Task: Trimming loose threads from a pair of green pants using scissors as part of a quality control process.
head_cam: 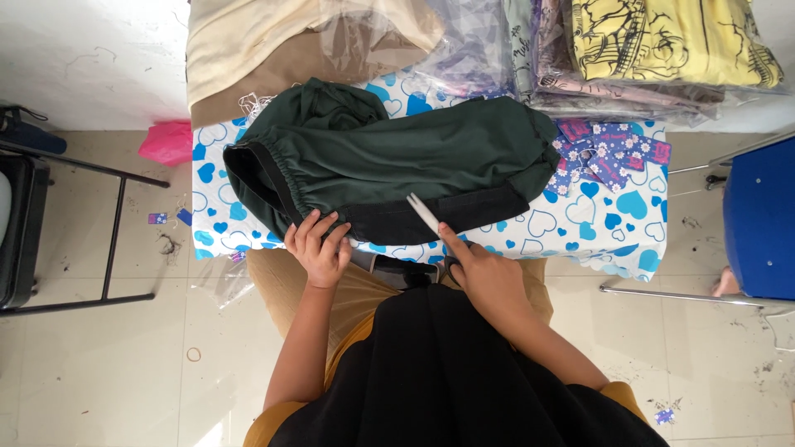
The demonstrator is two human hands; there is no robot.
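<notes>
At the near edge of the desk [629,240], we pinch the one dark green garment [397,157] at its black hem with our left hand [319,248]. Our right hand [484,269] grips one pair of scissors [424,213], blades resting on that hem. Open floor lies either side.

The right hand [484,273] covered the handles of the scissors [424,213], so only the pale blades showed. The dark green garment [397,153] hid much of the heart-patterned cloth [596,219] beneath it. The stacked bagged clothes [662,50] ran off the top edge, and the blue chair [760,219] off the right. The print on the small floral tags [600,153] was too small to tell.
</notes>
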